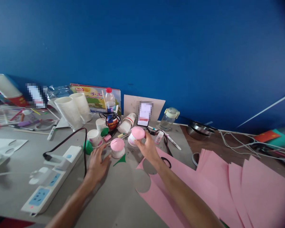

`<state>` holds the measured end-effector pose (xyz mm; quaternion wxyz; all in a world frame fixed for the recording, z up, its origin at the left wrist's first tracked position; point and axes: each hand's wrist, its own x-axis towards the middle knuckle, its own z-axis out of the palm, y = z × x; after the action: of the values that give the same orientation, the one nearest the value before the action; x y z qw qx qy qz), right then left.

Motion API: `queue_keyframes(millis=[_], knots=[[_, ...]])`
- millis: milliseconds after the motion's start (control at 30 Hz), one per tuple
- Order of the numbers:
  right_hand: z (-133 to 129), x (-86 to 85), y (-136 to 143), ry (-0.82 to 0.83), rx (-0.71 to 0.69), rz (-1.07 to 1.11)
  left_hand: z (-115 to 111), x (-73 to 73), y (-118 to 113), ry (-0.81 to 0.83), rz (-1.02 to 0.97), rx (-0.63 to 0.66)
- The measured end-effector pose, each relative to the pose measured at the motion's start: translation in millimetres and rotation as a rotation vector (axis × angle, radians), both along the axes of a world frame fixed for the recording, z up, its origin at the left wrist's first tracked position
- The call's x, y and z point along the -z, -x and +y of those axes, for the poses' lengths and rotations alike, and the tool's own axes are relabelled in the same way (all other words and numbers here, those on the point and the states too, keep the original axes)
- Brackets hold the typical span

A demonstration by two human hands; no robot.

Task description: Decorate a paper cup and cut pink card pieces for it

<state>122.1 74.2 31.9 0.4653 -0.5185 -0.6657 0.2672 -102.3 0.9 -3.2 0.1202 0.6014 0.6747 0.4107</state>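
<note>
My right hand [149, 147] is closed round a small paper cup [132, 140] with a pink paper disc [138, 132] on top. Left of it, a second paper cup [118, 154] stands on the table under a slit pink disc [117, 144]. My left hand [98, 162] lies beside that cup, fingers apart and holding nothing. A green paper scrap [120, 160] is in front of the second cup. Behind my left hand are a patterned paper cup [94, 138] and a round green paper piece [88, 147].
A white power strip [53, 180] with a dark cable lies at left. Pink paper sheets [216, 177], some with round cut-outs, spread at right. Behind stand stacked cups [67, 110], a red-capped bottle [110, 100], a phone [144, 113] and a glass jar [169, 119].
</note>
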Motion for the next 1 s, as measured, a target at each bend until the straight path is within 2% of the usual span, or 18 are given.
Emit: queue_keyframes(millis=[133,233,300,400,567,700,867,1000], knots=[[0.9,26.8,-8.1,0.063,0.024,-0.13,2.4,-17.8,17.5,-0.174,0.126,0.019],[-1.6,34.4,-8.8,0.098,-0.012,-0.16,14.1,-31.6,28.6,-0.228,0.275,-0.018],[-4.0,34.2,-8.0,0.105,-0.027,-0.159,24.4,-38.7,34.6,-0.181,0.41,-0.012],[-6.0,32.4,-7.4,0.107,-0.045,-0.158,39.4,-46.3,40.1,-0.021,0.649,-0.039],[-1.4,37.9,-12.4,0.046,-0.09,-0.149,55.7,-56.9,39.9,0.222,0.886,-0.178],[3.0,45.5,-15.9,0.015,-0.096,-0.141,60.7,-64.0,38.9,0.349,0.943,-0.205],[5.0,49.7,-15.9,-0.023,-0.075,-0.157,59.9,-64.8,37.9,0.303,0.941,-0.138],[6.0,50.0,-17.3,-0.037,-0.057,-0.166,53.9,-70.3,28.0,0.248,0.917,-0.108]])
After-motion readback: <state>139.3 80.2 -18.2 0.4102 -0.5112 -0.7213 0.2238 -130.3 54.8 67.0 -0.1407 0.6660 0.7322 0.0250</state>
